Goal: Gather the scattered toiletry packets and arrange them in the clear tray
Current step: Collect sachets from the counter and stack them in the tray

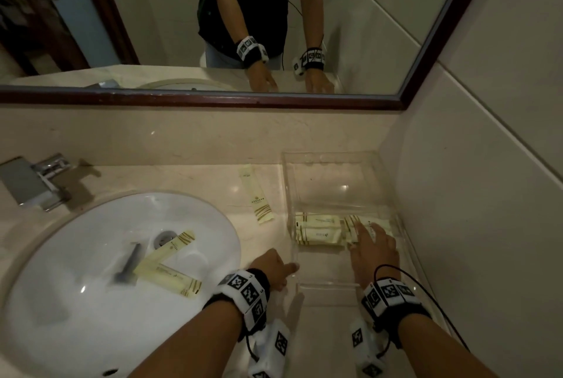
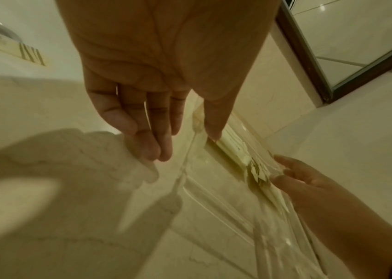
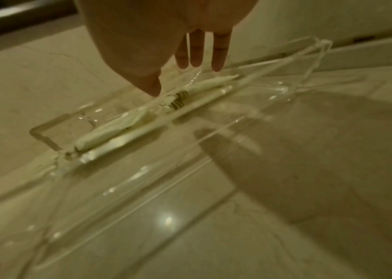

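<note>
A clear tray [image 1: 329, 161] stands on the counter in the right corner. Several cream packets [image 1: 320, 230] lie flat inside it, seen also as packets [image 3: 118, 124] in the right wrist view. My right hand [image 1: 373, 243] reaches into the tray with straight fingers [image 3: 218, 56] over the packets' right end. My left hand [image 1: 274, 268] rests against the tray's left wall, fingers [image 2: 151, 139] straight, thumb at the rim. One packet [image 1: 257, 194] lies on the counter left of the tray. Two packets [image 1: 170, 268] lie crossed in the sink.
The white sink basin [image 1: 76, 301] fills the left, with a dark razor [image 1: 131, 262] in it beside the drain. A chrome tap [image 1: 33, 179] stands at the back left. A framed mirror [image 1: 213, 97] runs above the counter; the tiled wall [image 1: 472, 194] closes the right.
</note>
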